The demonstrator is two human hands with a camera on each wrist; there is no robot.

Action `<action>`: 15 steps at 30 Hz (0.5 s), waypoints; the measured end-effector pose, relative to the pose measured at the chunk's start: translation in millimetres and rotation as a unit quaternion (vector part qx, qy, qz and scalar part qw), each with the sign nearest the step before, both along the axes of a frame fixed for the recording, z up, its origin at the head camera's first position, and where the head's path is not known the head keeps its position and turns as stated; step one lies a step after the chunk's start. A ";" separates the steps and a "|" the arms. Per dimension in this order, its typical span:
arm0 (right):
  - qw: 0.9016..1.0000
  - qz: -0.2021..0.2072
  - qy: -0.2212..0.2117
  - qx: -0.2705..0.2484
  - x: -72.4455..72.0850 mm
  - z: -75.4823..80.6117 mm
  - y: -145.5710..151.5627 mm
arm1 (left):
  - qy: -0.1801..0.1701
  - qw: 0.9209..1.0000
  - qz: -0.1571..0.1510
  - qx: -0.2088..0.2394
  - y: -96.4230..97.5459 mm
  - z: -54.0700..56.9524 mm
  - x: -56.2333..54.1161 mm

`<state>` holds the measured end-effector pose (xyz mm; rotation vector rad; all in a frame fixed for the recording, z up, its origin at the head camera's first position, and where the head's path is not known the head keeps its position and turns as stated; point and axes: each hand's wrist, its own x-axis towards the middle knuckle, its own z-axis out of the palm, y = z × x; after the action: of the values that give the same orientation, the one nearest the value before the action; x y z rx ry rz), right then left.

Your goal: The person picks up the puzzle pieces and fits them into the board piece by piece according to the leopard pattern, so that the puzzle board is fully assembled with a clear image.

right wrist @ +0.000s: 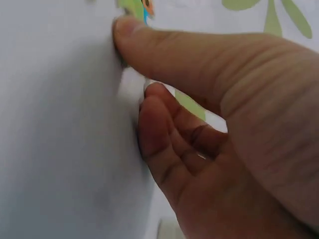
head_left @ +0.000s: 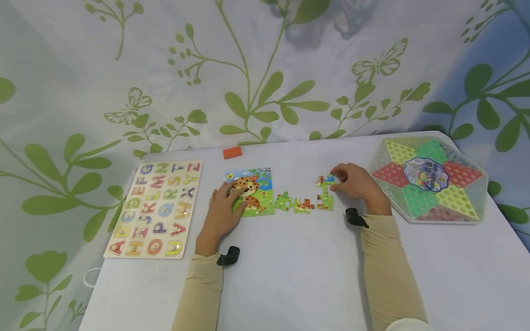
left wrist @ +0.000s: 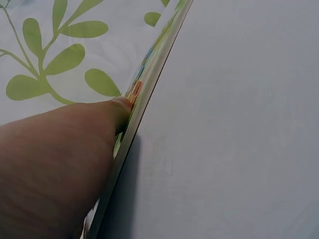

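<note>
A leopard jigsaw picture (head_left: 265, 198) lies flat on the white table, and my left hand (head_left: 221, 214) rests over its left part with fingers spread. The left wrist view shows the thumb (left wrist: 119, 107) on the picture near its board edge. Right of the picture, several loose jigsaw pieces (head_left: 304, 205) form a rough row. My right hand (head_left: 357, 185) pinches a blue-and-green jigsaw piece (head_left: 330, 178) at the upper right end of these pieces. In the right wrist view, the thumb (right wrist: 130, 37) is beside a colored piece (right wrist: 133, 7), and the other fingers are curled.
A wooden alphabet board (head_left: 155, 209) lies on the left. An orange block (head_left: 232, 152) sits behind the picture. On the right is a hexagonal star-patterned game board (head_left: 426, 179). Patterned cloth (head_left: 256, 92) hangs behind the table; a white round object (head_left: 407, 325) shows at the bottom edge.
</note>
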<state>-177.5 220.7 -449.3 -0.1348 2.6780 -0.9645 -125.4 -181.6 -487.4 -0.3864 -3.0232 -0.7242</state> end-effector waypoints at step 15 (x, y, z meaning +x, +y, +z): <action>0.990 -0.036 -0.001 -0.137 3.6 4.1 -72.2 | -0.004 0.999 -0.029 -0.012 5.3 4.1 1.0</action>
<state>-173.9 148.5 -445.3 -0.0943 2.5495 -1.3513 -124.4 -176.3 -483.3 -0.4747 -3.0429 -0.6955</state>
